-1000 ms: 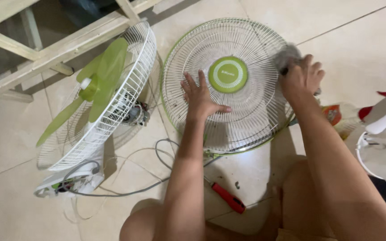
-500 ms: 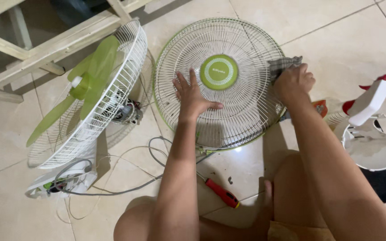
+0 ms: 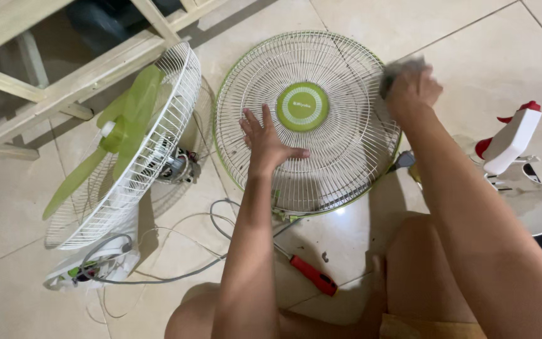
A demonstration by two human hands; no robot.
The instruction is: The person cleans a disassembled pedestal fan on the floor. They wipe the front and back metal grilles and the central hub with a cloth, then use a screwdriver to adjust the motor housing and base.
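**Fan Grille Wiping: Inspection Notes**

Front grille (image 3: 308, 119) found flat on the floor tiles (image 3: 472, 50), centre of scene. Left hand (image 3: 265, 141) pressed open and flat on grille, grasping nothing. Right hand (image 3: 412, 88) clenched on grey cloth (image 3: 396, 68) at far-right rim. Advised: steady pressure, wiping along the wires. Counted: one loose grille, one fan body (image 3: 127, 150) left, one red screwdriver (image 3: 312, 275) near.

Bare tiled floor (image 3: 472, 44) open beyond fan grille (image 3: 346, 157), cable (image 3: 177, 270) and red screwdriver (image 3: 312, 275) near knees
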